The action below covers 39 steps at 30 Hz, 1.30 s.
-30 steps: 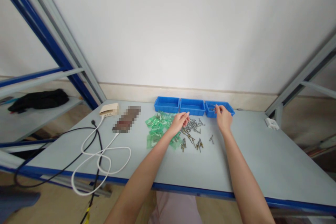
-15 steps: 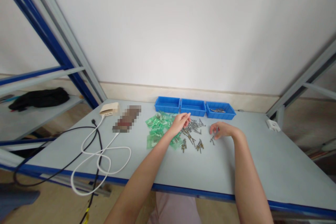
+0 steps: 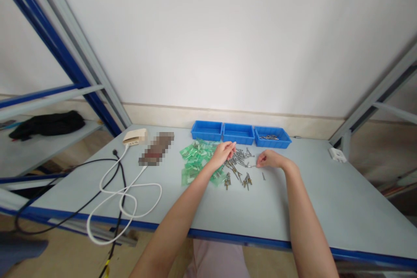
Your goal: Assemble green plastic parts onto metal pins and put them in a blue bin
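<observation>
My right hand [image 3: 269, 159] has its fingers pinched on a thin screw [image 3: 251, 166] that points left toward the heap. Just below that hand a single screw [image 3: 263, 176] lies on the table. Curled closed, my left hand [image 3: 224, 153] is between green plastic bags [image 3: 196, 156] and a loose heap of screws [image 3: 241, 156]; whatever its fingers hold is hidden. Nearer the front are two small clusters of brass-coloured fasteners, a left cluster [image 3: 227, 181] and a right cluster [image 3: 247, 180].
Behind the heap stand a left blue bin [image 3: 206, 137], a middle blue bin [image 3: 238, 140] and a right blue bin [image 3: 273, 143] with screws inside. White cable [image 3: 137, 215], black cable [image 3: 123, 182] and a beige box [image 3: 132, 142] lie on the left; a white plug [image 3: 337, 155] sits far right.
My right hand has moved slightly left toward the heap and now pinches a screw; one screw is left lying below it. My left hand stays in place.
</observation>
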Tool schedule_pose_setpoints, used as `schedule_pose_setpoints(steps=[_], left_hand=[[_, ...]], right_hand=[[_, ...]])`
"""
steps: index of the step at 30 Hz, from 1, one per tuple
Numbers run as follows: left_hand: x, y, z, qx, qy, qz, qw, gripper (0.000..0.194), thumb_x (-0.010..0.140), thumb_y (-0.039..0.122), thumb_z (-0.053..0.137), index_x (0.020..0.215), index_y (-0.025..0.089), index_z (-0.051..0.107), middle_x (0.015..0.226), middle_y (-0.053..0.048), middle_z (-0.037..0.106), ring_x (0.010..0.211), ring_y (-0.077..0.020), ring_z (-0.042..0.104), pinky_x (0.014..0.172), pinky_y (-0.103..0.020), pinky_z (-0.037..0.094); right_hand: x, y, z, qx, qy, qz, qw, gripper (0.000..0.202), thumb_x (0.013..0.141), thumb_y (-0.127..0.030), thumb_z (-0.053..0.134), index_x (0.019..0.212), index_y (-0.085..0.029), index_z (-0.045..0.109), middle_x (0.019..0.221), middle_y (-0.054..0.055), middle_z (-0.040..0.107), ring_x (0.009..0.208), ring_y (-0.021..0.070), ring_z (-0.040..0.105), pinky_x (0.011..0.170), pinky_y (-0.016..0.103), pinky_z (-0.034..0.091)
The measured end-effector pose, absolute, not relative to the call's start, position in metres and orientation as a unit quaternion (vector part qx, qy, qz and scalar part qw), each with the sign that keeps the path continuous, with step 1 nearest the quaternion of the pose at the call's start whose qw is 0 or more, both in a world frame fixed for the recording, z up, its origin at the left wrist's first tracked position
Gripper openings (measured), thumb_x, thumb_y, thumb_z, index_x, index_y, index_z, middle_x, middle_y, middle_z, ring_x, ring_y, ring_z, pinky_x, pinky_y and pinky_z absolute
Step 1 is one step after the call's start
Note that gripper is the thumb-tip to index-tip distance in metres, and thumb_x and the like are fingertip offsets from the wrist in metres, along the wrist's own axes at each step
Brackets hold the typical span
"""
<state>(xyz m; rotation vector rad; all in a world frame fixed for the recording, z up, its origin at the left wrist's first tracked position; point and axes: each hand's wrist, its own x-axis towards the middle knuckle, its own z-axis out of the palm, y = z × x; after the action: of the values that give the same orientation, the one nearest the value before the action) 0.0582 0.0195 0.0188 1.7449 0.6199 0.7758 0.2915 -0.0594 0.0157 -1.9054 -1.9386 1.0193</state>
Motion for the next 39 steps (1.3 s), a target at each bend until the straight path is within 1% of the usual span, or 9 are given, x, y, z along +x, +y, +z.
schedule_pose_setpoints(steps=[3, 6, 10, 13, 19, 26, 31, 35, 39], left_hand=[[0.058, 0.018, 0.018, 0.756, 0.259, 0.308, 0.516, 0.044, 0.083, 0.053, 0.04, 0.066, 0.015, 0.051, 0.046, 0.005, 0.045, 0.039, -0.0074, 0.038, 0.043, -0.02, 0.029], [0.058, 0.013, 0.018, 0.779, 0.243, 0.277, 0.507, 0.04, 0.083, 0.052, 0.043, 0.071, 0.015, 0.052, 0.048, 0.004, 0.047, 0.041, -0.0076, 0.04, 0.044, -0.019, 0.031], [0.059, 0.007, 0.019, 0.799, 0.224, 0.234, 0.507, 0.039, 0.082, 0.052, 0.047, 0.076, 0.014, 0.056, 0.05, 0.004, 0.05, 0.042, -0.0074, 0.042, 0.044, -0.019, 0.032], [0.06, 0.008, 0.017, 0.796, 0.221, 0.229, 0.515, 0.036, 0.082, 0.049, 0.048, 0.078, 0.014, 0.058, 0.049, 0.004, 0.049, 0.041, -0.0072, 0.042, 0.043, -0.019, 0.031], [0.062, 0.012, 0.013, 0.786, 0.218, 0.244, 0.524, 0.033, 0.082, 0.045, 0.049, 0.073, 0.014, 0.056, 0.047, 0.004, 0.049, 0.039, -0.007, 0.042, 0.042, -0.018, 0.031], [0.063, 0.012, 0.013, 0.766, 0.234, 0.267, 0.536, 0.03, 0.078, 0.044, 0.055, 0.08, 0.014, 0.056, 0.048, 0.005, 0.049, 0.039, -0.0075, 0.042, 0.041, -0.018, 0.031], [0.063, 0.014, 0.014, 0.773, 0.243, 0.295, 0.506, 0.032, 0.083, 0.044, 0.045, 0.073, 0.015, 0.054, 0.047, 0.005, 0.046, 0.039, -0.0079, 0.041, 0.042, -0.02, 0.032], [0.062, 0.014, 0.016, 0.784, 0.26, 0.313, 0.468, 0.038, 0.086, 0.047, 0.038, 0.064, 0.017, 0.047, 0.045, 0.006, 0.043, 0.039, -0.008, 0.04, 0.045, -0.021, 0.032], [0.061, 0.013, 0.02, 0.794, 0.273, 0.333, 0.429, 0.045, 0.087, 0.05, 0.036, 0.057, 0.017, 0.04, 0.043, 0.005, 0.042, 0.042, -0.0081, 0.04, 0.05, -0.022, 0.033]], right_hand=[[0.286, -0.061, 0.023, -0.633, -0.675, 0.34, 0.165, 0.022, 0.064, -0.033, 0.061, 0.072, -0.016, 0.072, 0.073, 0.004, 0.07, 0.069, 0.0178, 0.059, 0.065, 0.026, 0.042], [0.279, -0.063, 0.033, -0.628, -0.679, 0.305, 0.225, 0.025, 0.066, -0.038, 0.062, 0.074, -0.016, 0.07, 0.076, 0.005, 0.069, 0.072, 0.0179, 0.058, 0.067, 0.027, 0.042], [0.271, -0.061, 0.041, -0.621, -0.671, 0.248, 0.321, 0.024, 0.07, -0.039, 0.061, 0.073, -0.016, 0.067, 0.08, 0.006, 0.067, 0.075, 0.0177, 0.056, 0.071, 0.029, 0.041], [0.264, -0.058, 0.04, -0.618, -0.665, 0.221, 0.357, 0.023, 0.07, -0.039, 0.061, 0.072, -0.017, 0.066, 0.079, 0.005, 0.066, 0.074, 0.0174, 0.055, 0.07, 0.03, 0.04], [0.255, -0.052, 0.033, -0.626, -0.663, 0.21, 0.353, 0.023, 0.073, -0.04, 0.06, 0.074, -0.018, 0.065, 0.08, 0.004, 0.066, 0.072, 0.0169, 0.054, 0.068, 0.029, 0.04], [0.254, -0.049, 0.03, -0.611, -0.664, 0.209, 0.378, 0.024, 0.076, -0.041, 0.056, 0.077, -0.018, 0.061, 0.08, 0.003, 0.064, 0.072, 0.0165, 0.054, 0.068, 0.028, 0.039], [0.246, -0.051, 0.033, -0.586, -0.675, 0.257, 0.366, 0.027, 0.081, -0.044, 0.048, 0.076, -0.018, 0.055, 0.072, 0.0, 0.057, 0.068, 0.0139, 0.049, 0.064, 0.026, 0.037], [0.239, -0.052, 0.037, -0.581, -0.682, 0.279, 0.344, 0.03, 0.084, -0.043, 0.043, 0.072, -0.017, 0.053, 0.065, -0.002, 0.05, 0.062, 0.0119, 0.044, 0.06, 0.024, 0.034], [0.235, -0.052, 0.04, -0.583, -0.676, 0.275, 0.357, 0.032, 0.085, -0.042, 0.042, 0.068, -0.017, 0.053, 0.061, -0.003, 0.048, 0.059, 0.0111, 0.042, 0.058, 0.024, 0.032]])
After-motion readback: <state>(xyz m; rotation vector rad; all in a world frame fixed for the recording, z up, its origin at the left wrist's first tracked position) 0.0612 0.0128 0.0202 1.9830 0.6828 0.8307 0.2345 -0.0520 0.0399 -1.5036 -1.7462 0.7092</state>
